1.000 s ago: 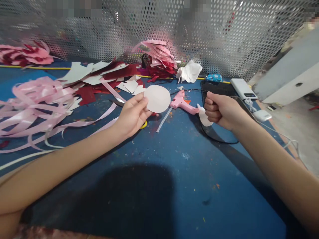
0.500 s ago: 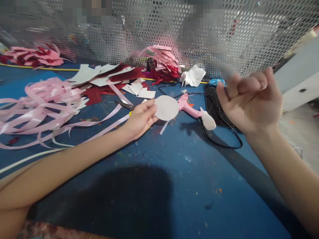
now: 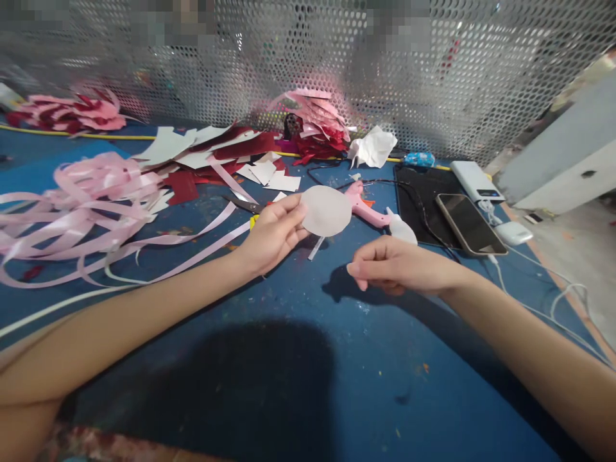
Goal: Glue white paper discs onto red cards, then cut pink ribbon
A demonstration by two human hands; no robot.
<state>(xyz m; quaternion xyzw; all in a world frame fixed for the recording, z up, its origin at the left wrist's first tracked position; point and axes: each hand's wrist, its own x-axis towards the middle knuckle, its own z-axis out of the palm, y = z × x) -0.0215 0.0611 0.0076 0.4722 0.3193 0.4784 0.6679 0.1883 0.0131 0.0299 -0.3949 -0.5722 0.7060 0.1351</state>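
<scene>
My left hand pinches a round white disc, thin like paper or card, at its left edge, with the thumb on top. To the right and lower, my right hand hovers over the blue table with fingers curled and thumb against the index finger; anything between them is too small or hidden. Behind the disc lies a pink glue gun with an orange trigger. A rounded white piece touches its handle end, partly behind my right hand. A short translucent strip lies below the disc.
Left lie pink ribbon loops and scissors; white and red paper scraps spread behind. Ribbon bundles and crumpled paper line the perforated metal screen. A phone, power bank and cables stand right.
My right hand has come down and left from its raised position, uncovering the phone and power bank. My left hand still holds the disc, shifted slightly right.
</scene>
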